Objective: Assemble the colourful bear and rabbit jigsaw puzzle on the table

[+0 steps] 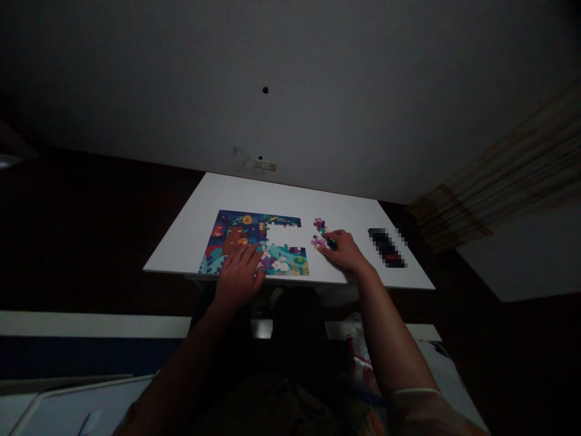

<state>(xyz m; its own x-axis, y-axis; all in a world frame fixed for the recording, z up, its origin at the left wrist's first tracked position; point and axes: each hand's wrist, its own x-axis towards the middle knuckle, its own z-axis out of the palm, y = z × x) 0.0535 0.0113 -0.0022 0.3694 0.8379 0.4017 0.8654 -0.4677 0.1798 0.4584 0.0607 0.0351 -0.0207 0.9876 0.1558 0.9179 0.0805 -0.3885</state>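
A colourful jigsaw puzzle [236, 237] lies on a small white table [290, 197], with a white gap in its upper right part. My left hand [239, 275] rests flat on the puzzle's lower edge, fingers stretched out. My right hand [345, 249] sits to the right of the puzzle, fingers curled over a loose purple piece [318, 242]. Another loose purple piece [319, 224] lies just beyond it.
A dark blurred object [387, 247] lies on the table's right side. A white wall [290, 91] with a small socket [264, 164] stands behind the table. Pale curtains [508, 188] hang at the right. The floor around is dark.
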